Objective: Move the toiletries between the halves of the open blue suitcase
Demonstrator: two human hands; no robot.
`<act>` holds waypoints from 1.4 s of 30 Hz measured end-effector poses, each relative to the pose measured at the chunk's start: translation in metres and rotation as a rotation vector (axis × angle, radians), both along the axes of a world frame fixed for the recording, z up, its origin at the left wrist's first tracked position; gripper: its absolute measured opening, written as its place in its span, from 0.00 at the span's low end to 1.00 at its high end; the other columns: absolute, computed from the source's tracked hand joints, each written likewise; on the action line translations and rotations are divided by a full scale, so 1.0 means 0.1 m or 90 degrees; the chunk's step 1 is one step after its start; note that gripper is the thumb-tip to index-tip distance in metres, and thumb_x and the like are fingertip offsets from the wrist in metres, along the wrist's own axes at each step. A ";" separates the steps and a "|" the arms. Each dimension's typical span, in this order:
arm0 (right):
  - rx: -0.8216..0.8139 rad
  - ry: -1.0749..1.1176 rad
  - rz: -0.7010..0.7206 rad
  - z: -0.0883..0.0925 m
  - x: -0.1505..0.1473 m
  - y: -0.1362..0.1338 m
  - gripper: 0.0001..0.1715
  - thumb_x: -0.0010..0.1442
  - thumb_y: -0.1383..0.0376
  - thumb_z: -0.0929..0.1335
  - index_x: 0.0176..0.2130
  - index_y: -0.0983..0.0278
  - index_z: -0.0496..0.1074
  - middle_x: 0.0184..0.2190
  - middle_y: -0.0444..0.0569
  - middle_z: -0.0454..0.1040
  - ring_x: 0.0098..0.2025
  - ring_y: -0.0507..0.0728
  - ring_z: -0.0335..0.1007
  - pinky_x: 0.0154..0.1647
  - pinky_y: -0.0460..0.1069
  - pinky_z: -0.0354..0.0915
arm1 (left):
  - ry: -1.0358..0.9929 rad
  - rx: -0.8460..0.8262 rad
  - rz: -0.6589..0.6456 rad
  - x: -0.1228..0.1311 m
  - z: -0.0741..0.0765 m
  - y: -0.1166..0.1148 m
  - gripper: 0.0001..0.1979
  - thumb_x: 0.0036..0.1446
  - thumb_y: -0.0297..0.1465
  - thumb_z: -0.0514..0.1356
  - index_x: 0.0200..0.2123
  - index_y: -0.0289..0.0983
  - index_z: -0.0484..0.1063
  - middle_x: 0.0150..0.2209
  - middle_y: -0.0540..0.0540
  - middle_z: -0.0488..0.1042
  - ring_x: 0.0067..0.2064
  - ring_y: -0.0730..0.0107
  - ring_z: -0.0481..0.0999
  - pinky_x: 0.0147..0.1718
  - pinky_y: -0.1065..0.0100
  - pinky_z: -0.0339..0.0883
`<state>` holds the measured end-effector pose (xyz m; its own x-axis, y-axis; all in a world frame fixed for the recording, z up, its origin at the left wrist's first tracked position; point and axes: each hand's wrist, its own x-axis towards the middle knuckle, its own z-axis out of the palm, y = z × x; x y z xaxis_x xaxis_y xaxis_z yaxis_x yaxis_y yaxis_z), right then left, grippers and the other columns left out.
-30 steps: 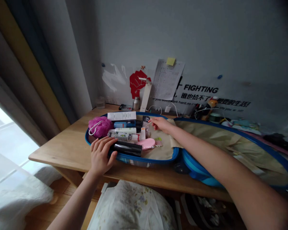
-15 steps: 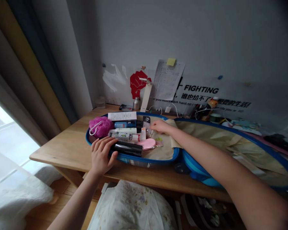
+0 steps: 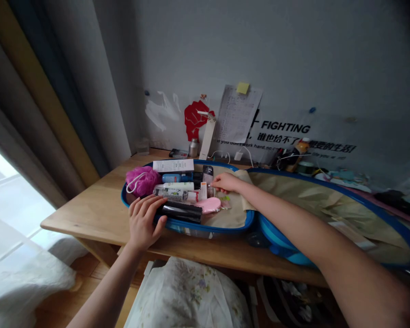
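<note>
My left hand (image 3: 146,221) lies with spread fingers over the near left rim of an open blue suitcase (image 3: 251,218). Its fingertips touch the end of a glossy black box (image 3: 182,212). Inside the lined half, my right hand (image 3: 225,182) is closed in a pinch beside a small clear item (image 3: 211,190); what the fingertips hold is too small to make out. Around it lie a white and orange box (image 3: 203,191), a dark packet (image 3: 208,174), a pink hairbrush-like oval (image 3: 211,205), a white tube (image 3: 179,186) and a blue bottle (image 3: 171,178).
A magenta bath puff (image 3: 144,180) and a long white box (image 3: 173,165) fill the case's left end. The case's other half (image 3: 294,191) lies open to the right on the wooden desk (image 3: 92,200). Behind stand a metal bottle (image 3: 193,147) and a white lamp (image 3: 207,139).
My right hand has moved slightly left and down, closer to the small clear item and the white and orange box. My left hand stays on the rim.
</note>
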<state>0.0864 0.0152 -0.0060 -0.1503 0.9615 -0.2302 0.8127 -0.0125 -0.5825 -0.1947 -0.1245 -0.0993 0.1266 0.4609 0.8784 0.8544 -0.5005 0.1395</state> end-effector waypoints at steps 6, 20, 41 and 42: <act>-0.008 0.022 0.001 -0.02 -0.01 0.01 0.16 0.59 0.60 0.74 0.26 0.64 0.70 0.19 0.42 0.72 0.16 0.45 0.61 0.17 0.43 0.61 | 0.007 0.017 -0.001 0.01 0.01 0.00 0.18 0.68 0.40 0.50 0.52 0.40 0.74 0.48 0.41 0.80 0.53 0.56 0.75 0.57 0.55 0.57; 0.127 -0.052 0.112 0.01 0.04 0.03 0.05 0.53 0.63 0.74 0.32 0.61 0.80 0.26 0.41 0.76 0.30 0.49 0.66 0.32 0.43 0.59 | 0.003 0.012 -0.003 0.00 0.01 0.00 0.18 0.67 0.39 0.50 0.53 0.41 0.73 0.48 0.41 0.80 0.53 0.55 0.75 0.58 0.55 0.56; 0.199 0.017 0.068 0.26 0.10 0.04 0.11 0.55 0.61 0.73 0.39 0.63 0.80 0.20 0.37 0.65 0.22 0.46 0.54 0.26 0.43 0.53 | 0.023 0.015 -0.004 -0.01 -0.01 0.01 0.18 0.67 0.38 0.51 0.54 0.40 0.72 0.49 0.41 0.79 0.53 0.54 0.75 0.57 0.54 0.57; 0.216 0.033 0.049 0.39 0.19 0.05 0.14 0.59 0.59 0.71 0.43 0.64 0.79 0.21 0.38 0.65 0.22 0.45 0.53 0.26 0.43 0.53 | 0.022 0.010 -0.004 -0.01 -0.01 0.01 0.18 0.67 0.38 0.51 0.54 0.40 0.72 0.49 0.41 0.79 0.53 0.54 0.75 0.57 0.54 0.57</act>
